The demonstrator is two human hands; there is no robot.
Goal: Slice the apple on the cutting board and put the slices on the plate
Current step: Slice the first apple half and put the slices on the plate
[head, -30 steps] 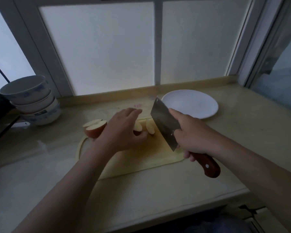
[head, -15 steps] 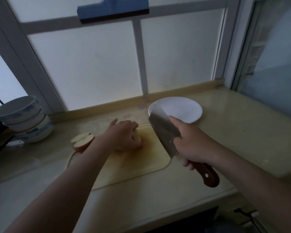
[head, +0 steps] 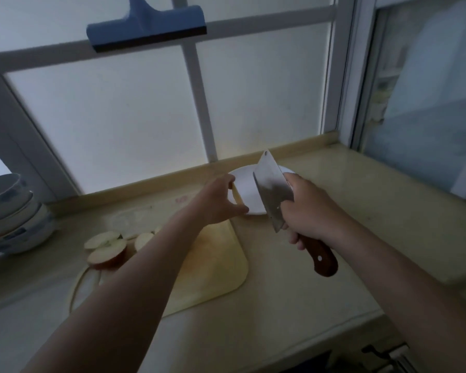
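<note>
My left hand [head: 221,201] pinches pale apple slices [head: 236,197] at the left rim of the white plate [head: 246,188]. My right hand [head: 306,211] grips the wooden handle of a cleaver [head: 273,193], its blade raised over the plate's right side. On the yellow cutting board [head: 215,267], a red-skinned apple half [head: 106,255] lies cut face up at the far left corner. Two cut pieces [head: 143,239] lie beside it. My left forearm hides part of the board.
A stack of bowls [head: 10,214] stands at the left edge of the counter. Frosted window panes rise behind the counter's back ledge [head: 145,184]. A blue squeegee [head: 145,26] hangs on the window frame. The counter's front edge [head: 280,351] runs below the board.
My left hand gathered slices on the board, lifted them and carried them right to the plate's rim. The cleaver rose with my right hand. The camera tilted up.
</note>
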